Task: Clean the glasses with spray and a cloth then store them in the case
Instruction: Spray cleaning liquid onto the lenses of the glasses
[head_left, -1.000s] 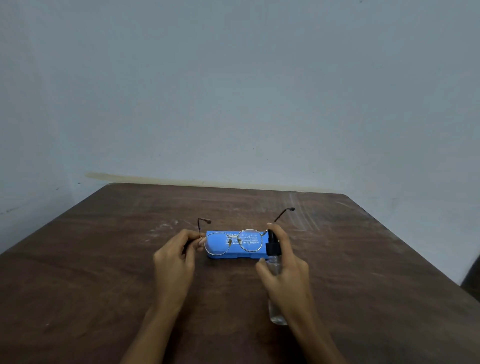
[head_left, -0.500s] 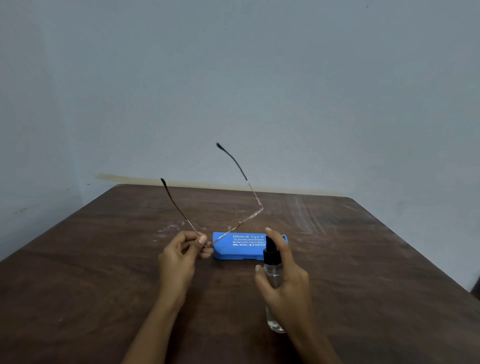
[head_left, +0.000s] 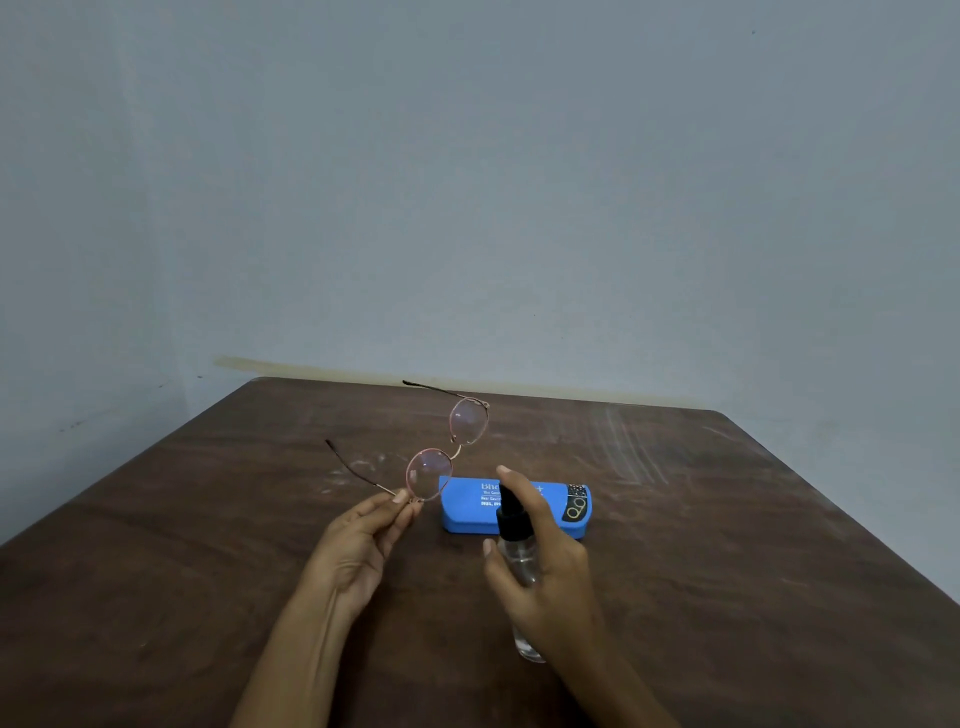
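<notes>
- Left hand (head_left: 363, 540) pinches the glasses (head_left: 428, 475) at the hinge by the lower lens, with thumb and fingertips narrow on the thin frame.
- I see the glasses held above the table (head_left: 727, 571), just left of frame centre. 1 lens stacks above the other, and both temples are unfolded, pointing left.
- Right hand (head_left: 545, 577) wraps the clear spray bottle (head_left: 517, 556) at lower centre, index finger over its black pump head.
- Bottle base shows below the palm; I can't tell if it touches the table.
- Blue case (head_left: 550, 506) lies flat and closed at frame centre, behind the bottle and partly covered by it.
- Grey wall (head_left: 519, 182) fills the upper half.
</notes>
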